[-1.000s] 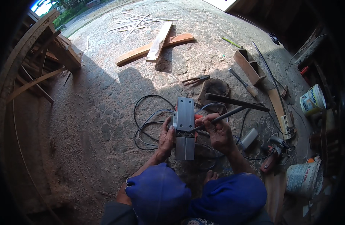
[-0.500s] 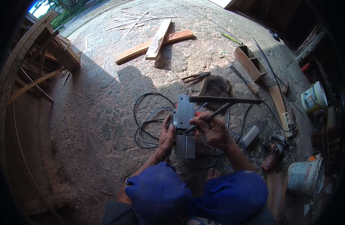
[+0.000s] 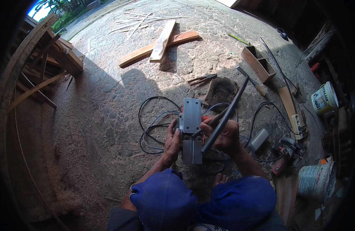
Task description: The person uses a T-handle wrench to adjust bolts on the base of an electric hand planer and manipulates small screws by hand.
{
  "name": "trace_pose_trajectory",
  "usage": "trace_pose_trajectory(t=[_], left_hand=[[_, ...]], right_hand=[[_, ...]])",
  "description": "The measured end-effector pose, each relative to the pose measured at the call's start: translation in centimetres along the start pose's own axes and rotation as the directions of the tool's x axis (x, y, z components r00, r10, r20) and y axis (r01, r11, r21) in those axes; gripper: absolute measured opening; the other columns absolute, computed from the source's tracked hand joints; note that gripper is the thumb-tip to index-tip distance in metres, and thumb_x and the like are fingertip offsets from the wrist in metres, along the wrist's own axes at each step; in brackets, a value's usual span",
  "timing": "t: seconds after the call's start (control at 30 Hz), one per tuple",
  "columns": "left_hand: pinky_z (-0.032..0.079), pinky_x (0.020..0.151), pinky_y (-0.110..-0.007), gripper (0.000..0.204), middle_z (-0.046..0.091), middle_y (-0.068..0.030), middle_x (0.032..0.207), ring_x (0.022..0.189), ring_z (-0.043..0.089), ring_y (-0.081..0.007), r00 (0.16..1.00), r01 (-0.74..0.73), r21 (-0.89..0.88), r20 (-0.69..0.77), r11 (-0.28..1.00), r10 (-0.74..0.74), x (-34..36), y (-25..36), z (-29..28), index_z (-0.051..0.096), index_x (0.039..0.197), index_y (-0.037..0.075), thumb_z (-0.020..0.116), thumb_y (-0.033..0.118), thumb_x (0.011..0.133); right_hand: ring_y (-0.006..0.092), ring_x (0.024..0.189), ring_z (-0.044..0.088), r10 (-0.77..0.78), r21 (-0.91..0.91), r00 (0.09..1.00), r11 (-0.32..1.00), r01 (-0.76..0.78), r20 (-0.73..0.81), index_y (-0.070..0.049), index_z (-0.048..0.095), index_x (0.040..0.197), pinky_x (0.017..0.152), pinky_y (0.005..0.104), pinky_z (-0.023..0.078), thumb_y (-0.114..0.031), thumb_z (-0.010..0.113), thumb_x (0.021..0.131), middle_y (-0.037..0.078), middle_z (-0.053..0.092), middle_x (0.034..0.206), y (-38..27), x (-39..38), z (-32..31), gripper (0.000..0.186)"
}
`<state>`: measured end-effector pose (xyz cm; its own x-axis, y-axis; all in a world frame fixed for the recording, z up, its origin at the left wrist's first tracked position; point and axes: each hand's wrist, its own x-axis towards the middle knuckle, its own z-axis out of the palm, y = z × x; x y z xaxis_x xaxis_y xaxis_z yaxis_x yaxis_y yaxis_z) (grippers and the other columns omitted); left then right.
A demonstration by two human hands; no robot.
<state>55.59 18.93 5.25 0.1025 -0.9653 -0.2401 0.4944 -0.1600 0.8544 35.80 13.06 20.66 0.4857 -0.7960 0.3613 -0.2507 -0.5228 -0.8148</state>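
Just beyond the person's blue-clad knees (image 3: 164, 198), the planer (image 3: 192, 115) lay between the two hands, its flat metal plates facing up. The left hand (image 3: 171, 144) gripped it along its left side, thumb against the edge. The right hand (image 3: 225, 136), just off the planer's right side, was closed around a dark T-shaped bar (image 3: 227, 111), whose shaft slanted down to the gap between the longer far plate and the shorter near one. Whether the planer touched the floor could not be told. Loops of black cable (image 3: 141, 123) lay to its left. A little farther out sat a wooden block (image 3: 223, 91), with pliers (image 3: 202, 79) just beside it and a chisel (image 3: 261, 91) to its right, near an open wooden box (image 3: 258, 65). Farther off, a pale board (image 3: 164, 42) rested across a reddish one (image 3: 137, 56); beyond them lay scattered thin strips (image 3: 137, 24).
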Motion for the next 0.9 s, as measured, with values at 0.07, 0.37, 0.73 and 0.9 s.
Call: trace_pose_trajectory(t=[0.07,0.37,0.73,0.9], left_hand=[[0.047,0.105,-0.033,0.052,0.045,-0.0137,0.148,0.127,0.052,-0.0196,0.999,0.039,0.021,0.007,0.999,-0.039,-0.2,0.9,1.1,0.024,0.160,0.011,0.040,0.018,0.111],[0.053,0.081,-0.027,0.054,0.060,-0.0102,0.128,0.099,0.062,-0.0112,0.998,0.022,0.102,-0.060,0.995,-0.016,-0.5,1.0,0.6,0.023,0.160,0.010,0.041,0.023,0.111],[0.051,0.084,-0.024,0.054,0.055,-0.0096,0.133,0.104,0.059,-0.0117,0.998,0.029,0.069,-0.060,0.997,-0.025,-0.5,0.8,0.4,0.024,0.160,0.010,0.042,0.021,0.110],[0.052,0.084,-0.025,0.053,0.053,-0.0096,0.136,0.106,0.058,-0.0112,0.999,-0.022,0.064,-0.028,0.998,0.024,0.3,-0.5,0.7,0.025,0.160,0.011,0.042,0.020,0.111]], right_hand=[[0.0212,0.089,0.072,-0.089,-0.100,0.994,0.992,0.083,-0.058,-0.003,0.071,0.099,0.074,0.0325,0.059,-0.010,0.081,0.088,0.010,0.070,0.093,1.8,0.3,1.3,0.017],[0.0105,0.088,0.067,0.316,0.373,0.941,0.864,-0.337,0.120,-0.001,0.063,0.109,0.075,0.0268,0.055,-0.010,0.069,0.099,0.004,0.067,0.095,-1.3,2.2,2.4,0.015],[0.0225,0.101,0.075,0.121,0.145,0.965,0.977,-0.157,0.231,0.003,0.070,0.112,0.091,0.0367,0.061,-0.002,0.070,0.094,0.015,0.076,0.102,-0.6,1.7,-1.4,0.019],[0.0237,0.068,0.070,-0.059,-0.206,0.995,0.978,0.041,-0.079,-0.001,0.068,0.079,0.067,0.0354,0.056,-0.022,0.083,0.086,0.012,0.067,0.072,-0.5,1.1,0.5,0.027]])
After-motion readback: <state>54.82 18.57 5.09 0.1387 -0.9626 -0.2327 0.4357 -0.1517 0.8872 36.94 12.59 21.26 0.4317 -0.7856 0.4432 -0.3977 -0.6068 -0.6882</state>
